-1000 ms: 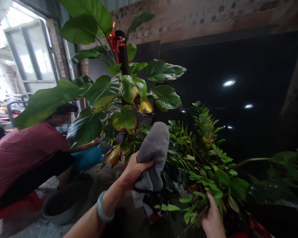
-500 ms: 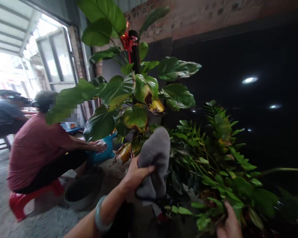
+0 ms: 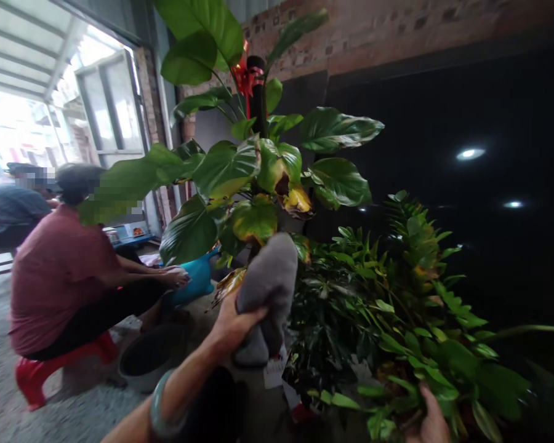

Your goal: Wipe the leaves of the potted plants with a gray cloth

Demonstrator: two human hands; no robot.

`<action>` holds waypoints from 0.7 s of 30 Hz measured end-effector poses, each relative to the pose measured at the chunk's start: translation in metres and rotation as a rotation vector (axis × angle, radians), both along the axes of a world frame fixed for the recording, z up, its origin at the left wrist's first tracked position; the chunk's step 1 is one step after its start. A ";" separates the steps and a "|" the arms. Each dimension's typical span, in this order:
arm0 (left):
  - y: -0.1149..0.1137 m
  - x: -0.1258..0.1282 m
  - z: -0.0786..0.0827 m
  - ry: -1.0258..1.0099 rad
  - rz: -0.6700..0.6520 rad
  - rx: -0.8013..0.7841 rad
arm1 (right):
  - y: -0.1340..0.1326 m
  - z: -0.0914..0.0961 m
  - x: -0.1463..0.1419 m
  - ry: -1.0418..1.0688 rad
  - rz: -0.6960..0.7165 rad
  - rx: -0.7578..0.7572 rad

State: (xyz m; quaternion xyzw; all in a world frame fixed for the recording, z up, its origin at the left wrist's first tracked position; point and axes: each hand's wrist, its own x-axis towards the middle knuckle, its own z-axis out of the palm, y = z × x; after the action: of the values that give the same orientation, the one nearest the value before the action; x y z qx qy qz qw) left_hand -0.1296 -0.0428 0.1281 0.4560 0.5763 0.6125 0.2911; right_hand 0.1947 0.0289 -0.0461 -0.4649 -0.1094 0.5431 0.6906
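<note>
My left hand [image 3: 231,325] is closed round a grey cloth [image 3: 266,289], held up against the lower leaves of a tall big-leaved plant [image 3: 240,178] on a dark pole with a red ribbon. A pale bangle sits on that wrist. My right hand [image 3: 428,424] shows only partly at the bottom edge, its fingers under a stem of the bushy small-leaved plant [image 3: 397,307]; its grip is not clear.
A person in a red shirt [image 3: 60,277] squats on a red stool [image 3: 32,378] at the left, hands on a blue object [image 3: 191,283]. A grey basin [image 3: 145,363] lies on the floor beside them. Another person sits further left. Behind the plants is a dark glossy wall.
My left hand and the cloth have moved a little left and down. My right hand has slipped lower, toward the frame's bottom edge. The view has swung left.
</note>
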 end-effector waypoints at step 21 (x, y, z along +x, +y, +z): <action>0.046 -0.003 -0.025 0.098 0.304 0.053 | -0.018 0.045 -0.020 0.066 -0.005 -0.042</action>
State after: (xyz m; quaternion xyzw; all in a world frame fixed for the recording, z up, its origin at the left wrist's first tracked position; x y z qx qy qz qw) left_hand -0.1329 0.0031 0.1034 0.4006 0.6358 0.6415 0.1542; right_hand 0.1750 0.0113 -0.0011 -0.4616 -0.0740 0.5584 0.6853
